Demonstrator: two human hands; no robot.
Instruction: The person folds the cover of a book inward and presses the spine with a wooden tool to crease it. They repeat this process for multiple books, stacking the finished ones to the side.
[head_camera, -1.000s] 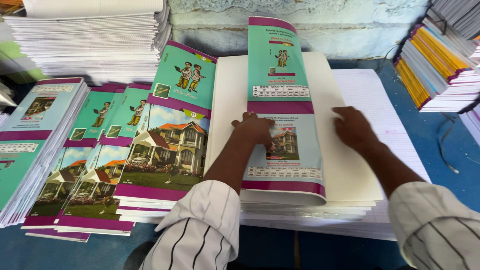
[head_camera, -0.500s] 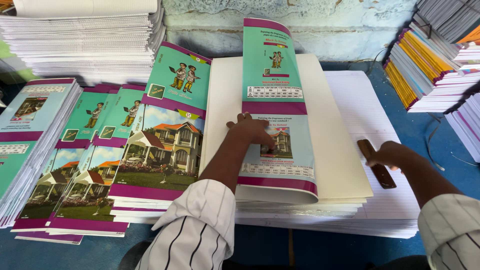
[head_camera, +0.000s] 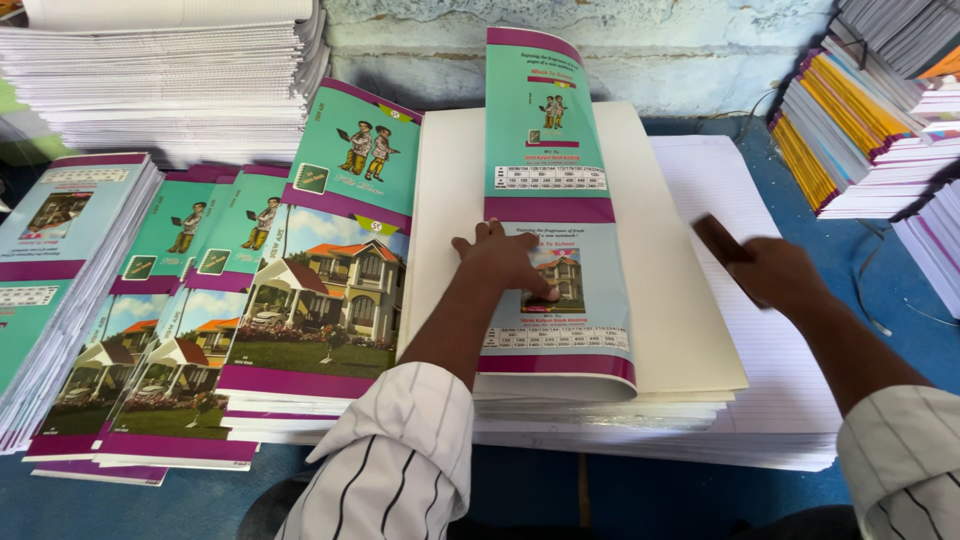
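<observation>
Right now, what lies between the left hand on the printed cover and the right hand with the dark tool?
In the head view, between the left hand and the right hand lies only the cover's right part and bare cream sheet.

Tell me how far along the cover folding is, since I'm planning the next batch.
Done: finished printed covers lie fanned in stacks at left. In hand: the left hand presses a folded teal cover on the cream sheet pile, while the right hand holds a dark flat tool over the ruled paper. Left: that pile looks thick, so many remain.
</observation>
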